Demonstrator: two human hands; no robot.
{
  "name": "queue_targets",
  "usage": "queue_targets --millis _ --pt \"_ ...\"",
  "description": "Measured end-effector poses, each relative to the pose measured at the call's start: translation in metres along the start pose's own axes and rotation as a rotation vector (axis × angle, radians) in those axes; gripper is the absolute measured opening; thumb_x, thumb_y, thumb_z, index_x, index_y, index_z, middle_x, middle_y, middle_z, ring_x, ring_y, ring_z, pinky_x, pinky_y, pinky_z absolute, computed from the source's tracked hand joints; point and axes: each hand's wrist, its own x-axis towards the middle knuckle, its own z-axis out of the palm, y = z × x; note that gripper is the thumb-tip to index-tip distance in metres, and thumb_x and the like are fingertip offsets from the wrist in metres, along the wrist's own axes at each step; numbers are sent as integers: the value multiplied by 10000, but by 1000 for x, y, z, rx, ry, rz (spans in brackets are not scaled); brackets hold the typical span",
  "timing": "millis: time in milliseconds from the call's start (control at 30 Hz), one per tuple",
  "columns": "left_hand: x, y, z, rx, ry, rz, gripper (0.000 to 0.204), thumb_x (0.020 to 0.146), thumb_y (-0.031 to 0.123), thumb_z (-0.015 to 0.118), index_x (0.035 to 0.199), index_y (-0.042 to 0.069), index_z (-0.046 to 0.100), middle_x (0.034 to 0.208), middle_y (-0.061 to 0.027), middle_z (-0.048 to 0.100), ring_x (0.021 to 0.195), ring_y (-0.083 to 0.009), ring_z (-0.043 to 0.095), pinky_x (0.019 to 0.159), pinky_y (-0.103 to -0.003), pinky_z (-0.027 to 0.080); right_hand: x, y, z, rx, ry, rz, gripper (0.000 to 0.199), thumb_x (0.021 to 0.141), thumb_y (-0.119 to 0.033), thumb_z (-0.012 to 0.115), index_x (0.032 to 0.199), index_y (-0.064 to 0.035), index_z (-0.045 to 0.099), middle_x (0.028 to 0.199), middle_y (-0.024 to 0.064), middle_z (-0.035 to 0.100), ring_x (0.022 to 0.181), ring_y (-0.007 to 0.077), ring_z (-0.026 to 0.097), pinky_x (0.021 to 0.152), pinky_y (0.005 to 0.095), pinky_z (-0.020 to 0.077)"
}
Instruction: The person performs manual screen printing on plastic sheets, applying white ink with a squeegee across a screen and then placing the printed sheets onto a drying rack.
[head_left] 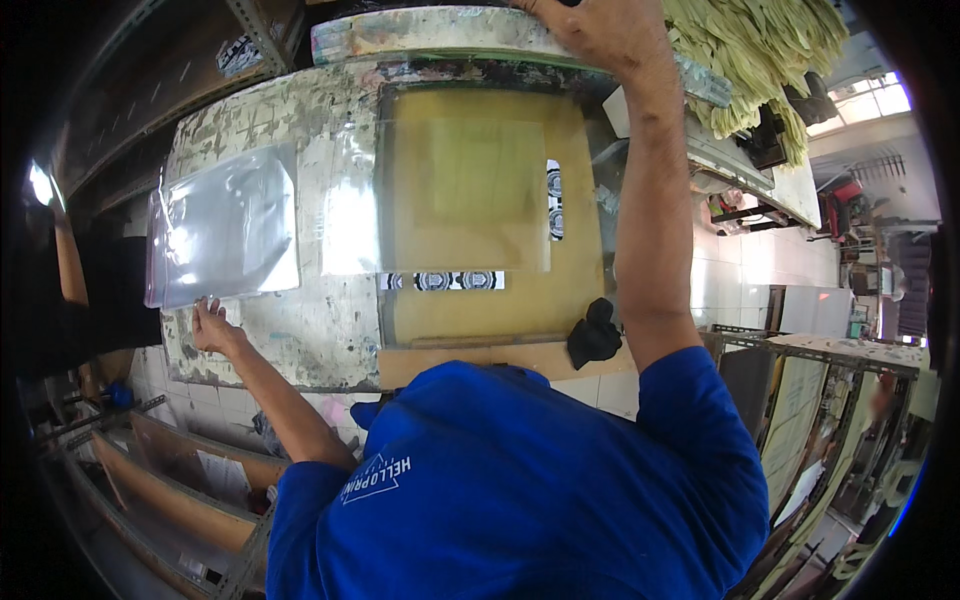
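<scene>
left hand [215, 330] touches clear plastic sheets [225, 225] just ahead

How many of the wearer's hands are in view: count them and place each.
2. The left hand is at the near edge of the clear plastic; the right hand, partly cut off, is at the stained bar.

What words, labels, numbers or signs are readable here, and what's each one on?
Blue shirt: white lettering beside a line emblem; legible in part, not copied out here.
Black-and-white strips on the yellow panel: round emblems, markings too small to read.
Black-and-white item, upper left: bold marks, too unclear to read.
</scene>
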Motion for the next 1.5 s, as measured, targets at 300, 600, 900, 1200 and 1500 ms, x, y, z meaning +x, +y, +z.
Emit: queue_targets --millis 300,600,900,1200,1500 --pt "59 -19 -47 1057 671 535 369 894 167 737 1170 -71 677 1005 -220 722 960 -381 706 896 -511 546 -4 2 9 128 -35 26 415 845 -348 799 1093 -17 761 967 199 762 847 280 734 777 354 557" --pt "-177 11 65 271 -523 579 300 898 66 751 1183 -15 702 1097 -114 714 973 -223 667 876 -363 536 -13 -8 12 -80 9 126 418 832 -340 815 1058 7 753 943 223 745 881 306 723 781 364 547" --pt "-326 82 108 -499 -1161 -27 958 790 -58 807 1573 -18 256 1275 -156 600 1115 -200 628 1001 -337 514 -125 3 44 -49 61 -81 389 740 -338 861 983 -56 746 833 117 711 743 329 659 704 446 505" --pt "-310 -4 41 190 -1086 293 989 551 136 981 1409 -36 522 1411 -173 523 1289 -317 515 1094 -418 439 -224 10 103 370 -289 326 330 810 -185 798 1135 -141 765 869 152 719 770 332 665 728 410 506" --pt "-306 -47 29 595 -912 755 932 459 455 953 1229 4 683 1483 -175 465 1312 -393 413 1073 -537 305 -275 17 151 -168 -727 220 821 713 -215 873 1454 -281 526 1249 178 631 1183 323 553 964 473 355"
